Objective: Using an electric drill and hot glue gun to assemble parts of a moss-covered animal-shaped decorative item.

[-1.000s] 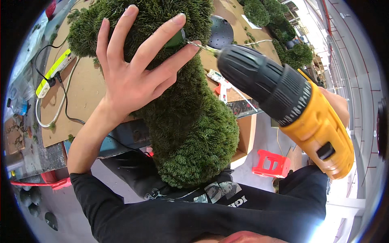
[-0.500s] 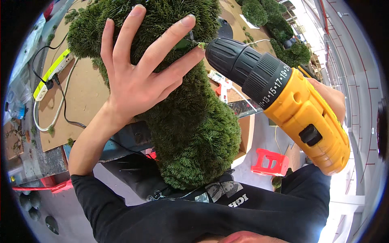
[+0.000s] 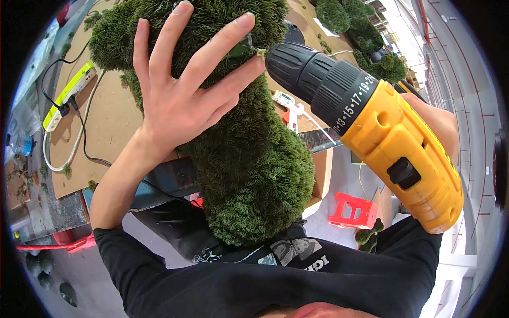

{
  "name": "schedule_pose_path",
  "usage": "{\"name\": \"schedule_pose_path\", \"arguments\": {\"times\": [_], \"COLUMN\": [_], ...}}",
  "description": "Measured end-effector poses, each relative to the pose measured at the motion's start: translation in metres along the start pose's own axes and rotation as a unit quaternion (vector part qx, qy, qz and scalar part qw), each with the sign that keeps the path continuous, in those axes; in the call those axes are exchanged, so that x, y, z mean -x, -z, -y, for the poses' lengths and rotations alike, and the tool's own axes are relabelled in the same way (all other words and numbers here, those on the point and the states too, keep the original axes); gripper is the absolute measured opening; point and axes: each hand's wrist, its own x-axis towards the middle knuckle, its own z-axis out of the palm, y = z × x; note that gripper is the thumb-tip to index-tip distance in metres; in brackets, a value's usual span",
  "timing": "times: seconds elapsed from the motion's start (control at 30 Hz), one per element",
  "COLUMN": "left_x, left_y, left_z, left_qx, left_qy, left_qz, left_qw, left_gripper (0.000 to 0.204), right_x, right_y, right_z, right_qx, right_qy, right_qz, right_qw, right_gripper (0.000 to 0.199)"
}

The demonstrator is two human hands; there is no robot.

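Note:
A large shaped mass of green artificial foliage (image 3: 254,180) stretches from the tabletop down toward my lap. Spread across its upper part is my left hand (image 3: 177,103), open, its fingers apart and resting on the greenery. My right hand (image 3: 435,119) grips a yellow and black cordless drill (image 3: 392,138); the drill's body hides most of the fingers. The black chuck sits right beside my left index fingertip, pointing into the foliage near a small dark green patch. Whatever bit is in the chuck is mostly hidden by the fingertip and leaves.
On the brown board (image 3: 108,114) lies a yellow-green and white power strip (image 3: 69,98) with cables. A white and red glue gun (image 3: 289,108) lies right of the foliage. More green foliage clumps (image 3: 363,32) stand at the far right. A red plastic stool (image 3: 352,211) is on the floor.
The drill has tilted slightly: its chuck has shifted a little left and up, its rear end a little right and down. My left hand stays almost in place on the foliage.

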Motion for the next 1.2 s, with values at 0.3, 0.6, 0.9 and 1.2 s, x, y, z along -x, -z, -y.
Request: {"name": "schedule_pose_path", "arguments": {"times": [0.3, 0.6, 0.9, 1.2], "left_x": [0.001, 0.002, 0.002, 0.002], "left_y": [0.003, -0.001, -0.002, -0.004], "left_z": [0.002, 0.002, 0.003, 0.003], "left_qx": [0.009, 0.013, 0.016, 0.019], "left_qy": [0.005, 0.009, 0.009, 0.007], "left_qz": [0.004, -0.006, -0.011, -0.011], "left_qw": [1.000, 1.000, 1.000, 1.000], "left_gripper": [0.021, 0.022, 0.024, 0.023], "right_x": [0.004, -0.009, -0.008, -0.004], "right_y": [-0.129, -0.152, -0.176, -0.191], "right_z": [0.055, 0.087, 0.118, 0.145], "right_qx": [0.048, 0.098, 0.147, 0.194], "right_qy": [0.036, 0.074, 0.109, 0.142], "right_qz": [0.021, 0.038, 0.056, 0.077], "right_qw": [0.998, 0.992, 0.981, 0.968], "right_gripper": [0.033, 0.032, 0.032, 0.032]}}
